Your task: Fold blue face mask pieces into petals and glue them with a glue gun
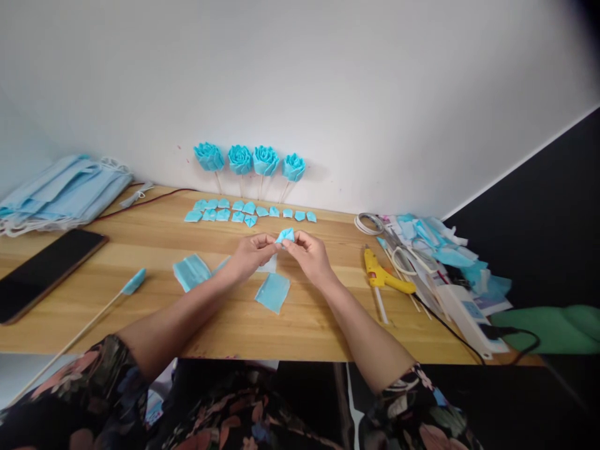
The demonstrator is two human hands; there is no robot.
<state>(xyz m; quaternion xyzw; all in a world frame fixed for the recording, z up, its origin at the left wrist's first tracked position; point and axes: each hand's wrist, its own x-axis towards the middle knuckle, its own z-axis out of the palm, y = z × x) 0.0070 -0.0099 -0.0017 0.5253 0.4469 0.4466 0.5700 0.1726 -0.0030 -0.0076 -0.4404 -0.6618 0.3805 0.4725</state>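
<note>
Blue piece (pixel 285 235) pinched between my left hand (pixel 250 253) and right hand (pixel 309 253); four roses (pixel 248 159) finished, folded petals (pixel 248 212) lie unused.

Fingertips of my left hand (pixel 250 253) and right hand (pixel 309 253) cover the lower part of the pinched blue piece (pixel 285 235); its fold is unreadable. Phone (pixel 44 269) and mask stack (pixel 60 194) are cut off at the left edge. Green object (pixel 553 328) is cut off at the right and unidentifiable.
</note>
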